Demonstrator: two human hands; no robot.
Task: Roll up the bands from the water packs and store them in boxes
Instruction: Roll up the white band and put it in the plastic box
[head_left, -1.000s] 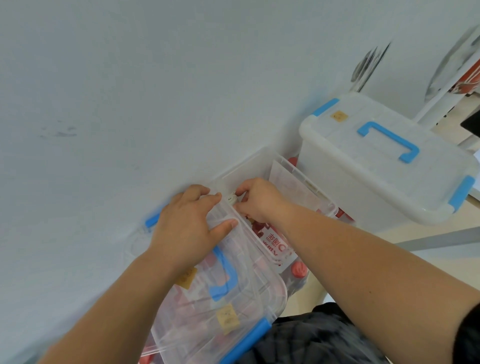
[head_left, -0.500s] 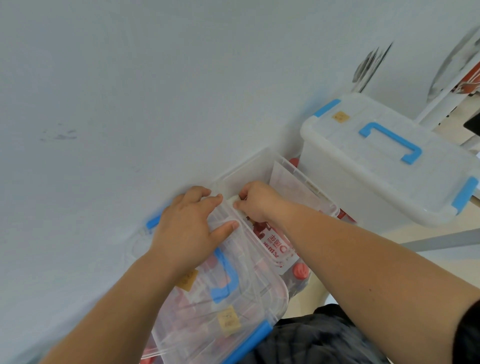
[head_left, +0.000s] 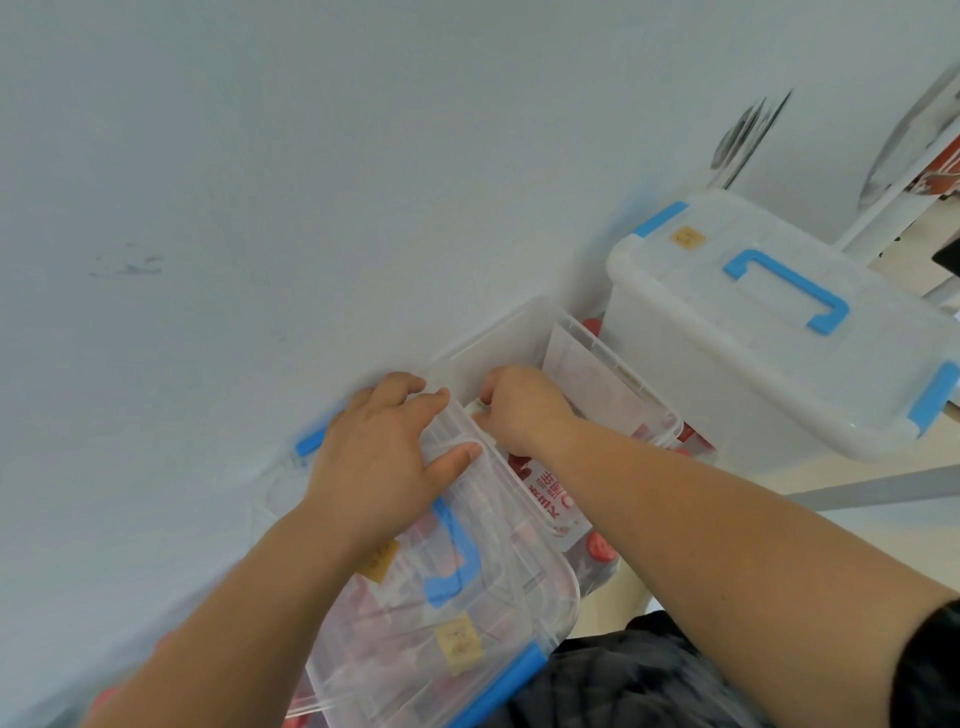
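A clear storage box (head_left: 524, 332) stands against the wall, its clear lid (head_left: 498, 587) with blue handle slid partly aside. My left hand (head_left: 384, 457) lies on the lid's far edge, fingers over the rim and thumb pressed on top. My right hand (head_left: 524, 410) is curled at the box opening and pinches a small whitish rolled band (head_left: 475, 407) just beside the lid's edge. Inside the box, red-and-white band wrappers (head_left: 550, 491) show under my right forearm.
A second white box (head_left: 779, 332) with blue handle and latches, lid closed, stands to the right. Red-capped water bottles (head_left: 602, 548) sit on the floor beside the open box. A pale wall fills the left and top. A dark garment (head_left: 623, 680) lies at the bottom.
My right hand has moved slightly deeper toward the box opening with the roll. My left hand has stayed on the lid.
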